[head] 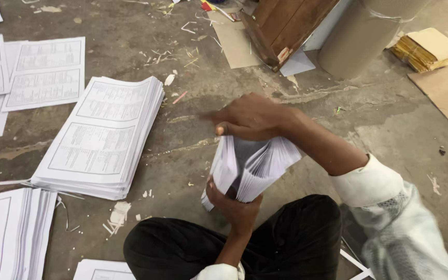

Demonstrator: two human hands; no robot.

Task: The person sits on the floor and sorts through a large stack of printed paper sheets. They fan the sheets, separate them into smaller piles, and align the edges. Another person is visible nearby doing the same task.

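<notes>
A thick bundle of white printed sheets (pixel 250 166) stands on end above my dark-trousered knee. My left hand (pixel 233 202) grips the bundle from below, fingers wrapped round its lower edge. My right hand (pixel 250 116) rests on the top edge, fingers curled over the fanned sheets, which splay apart into a few clumps. The sleeve of my right arm is white.
A tall stack of printed sheets (pixel 102 137) lies on the concrete floor to the left, with more stacks (pixel 11 233) and loose sheets (pixel 45 72) around it. A wooden box (pixel 286 26), a cardboard roll (pixel 361 36) and a bundle of brown envelopes (pixel 426 49) stand at the back.
</notes>
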